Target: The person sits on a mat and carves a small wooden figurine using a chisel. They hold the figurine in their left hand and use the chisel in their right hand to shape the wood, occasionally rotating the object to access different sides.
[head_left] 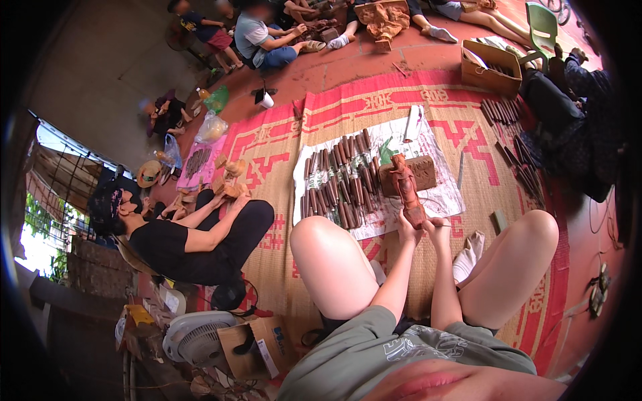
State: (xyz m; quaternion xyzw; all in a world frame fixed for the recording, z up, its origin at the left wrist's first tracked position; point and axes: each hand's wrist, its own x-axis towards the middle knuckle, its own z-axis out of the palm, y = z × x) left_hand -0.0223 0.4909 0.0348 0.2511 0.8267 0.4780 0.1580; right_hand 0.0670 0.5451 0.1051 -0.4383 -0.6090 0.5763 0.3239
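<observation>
Between my knees stands a carved reddish-brown wooden figurine point(406, 184), upright with its base toward me. My left hand point(408, 231) is closed round the lower part of it. Close against the base on the other side, my right hand point(437, 230) is closed in a pinch on a thin dark tool, whose kind is too small to make out. A carved brown wooden block point(420, 173) lies just behind the figurine. To the left, several carving tools point(341, 175) with dark wooden handles lie in rows on a white sheet point(445, 200).
A patterned red and straw mat point(274, 180) covers the tiled floor. At left a seated person point(187, 227) in black holds a pale wooden carving point(234, 177). More tools point(525, 170) and a cardboard box point(491, 70) are at right. A fan point(197, 337) stands lower left; other people sit at the back.
</observation>
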